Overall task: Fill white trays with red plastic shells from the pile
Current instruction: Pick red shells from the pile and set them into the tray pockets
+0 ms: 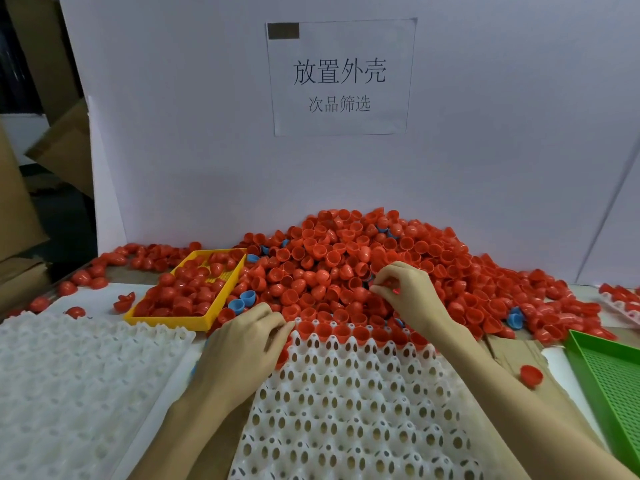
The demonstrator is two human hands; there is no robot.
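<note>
A white perforated plastic tray (346, 403) with cone-shaped pegs is laid on the tabletop (512, 351), and the other things are placed relative to it. A large pile of red hemispherical plastic shells (346, 258), with a few blue ones mixed in, is heaped just behind the tray, and one row of red shells (349, 331) is seated along the tray's far edge. The left hand (242, 344) is rested at the tray's far left corner, fingers curled; what its grip holds cannot be told. The right hand (405, 292) is held over the pile behind the tray, its grip narrowed to a pinch on a red shell (389, 284). A yellow mesh basket (187, 292) of red shells sits behind and left of the tray, a second white tray (76, 368) left of it, and a green mesh basket (616, 372) to its right.
</note>
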